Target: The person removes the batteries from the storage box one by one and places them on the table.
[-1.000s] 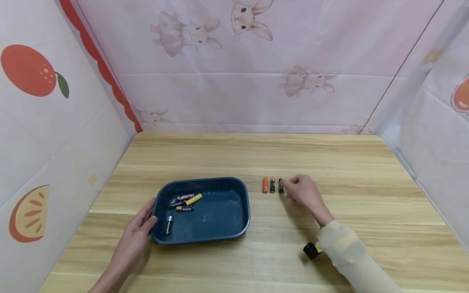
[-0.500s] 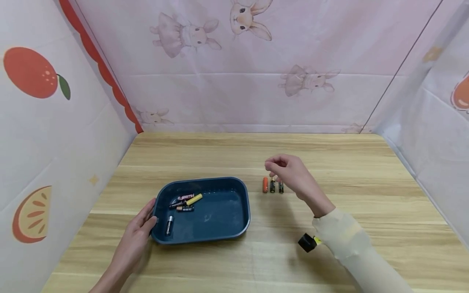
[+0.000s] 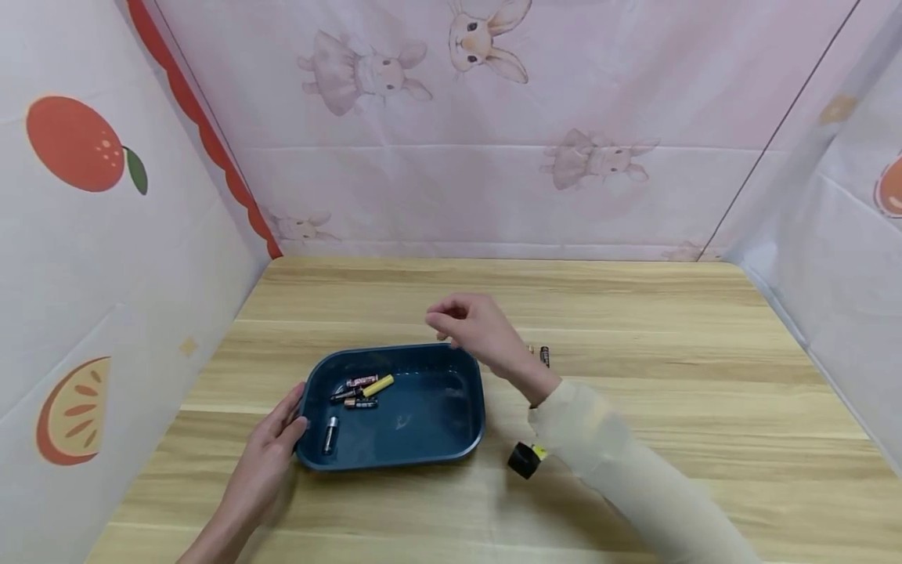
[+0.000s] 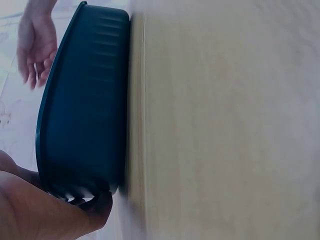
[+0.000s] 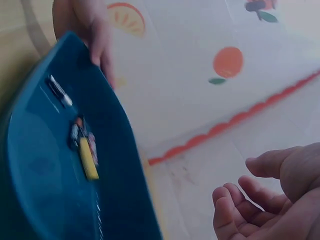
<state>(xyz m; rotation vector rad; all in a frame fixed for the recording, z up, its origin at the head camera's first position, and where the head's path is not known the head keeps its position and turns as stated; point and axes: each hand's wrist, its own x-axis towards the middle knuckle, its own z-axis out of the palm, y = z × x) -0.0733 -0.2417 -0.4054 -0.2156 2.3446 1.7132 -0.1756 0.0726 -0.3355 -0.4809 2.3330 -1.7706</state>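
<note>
My left hand (image 3: 262, 454) grips the left end of a dark blue plastic tray (image 3: 423, 427), thumb at the rim. The left wrist view shows its fingers at the tray's outer wall. Inside lie several batteries: a yellow battery (image 3: 378, 385), a reddish battery (image 3: 362, 381), a copper-ended black battery (image 3: 362, 403), another dark one, and apart from them a silver-ended battery (image 3: 330, 435). My right hand (image 3: 479, 329) hovers over the tray's far right corner, fingers loosely curled. Nothing shows between its fingers (image 5: 227, 210) and thumb in the right wrist view.
A black battery (image 3: 545, 356) stands out on the wooden table (image 3: 669, 352) right of the tray; the gold end of a second battery (image 3: 531, 348) peeks past my right forearm. A black box (image 3: 524, 460) hangs by the right sleeve. Printed cloth walls (image 3: 395, 188) enclose the table.
My right hand has lifted from the row of batteries on the table and moved left to the tray's far corner. Its forearm now covers the orange battery. The left hand keeps its hold.
</note>
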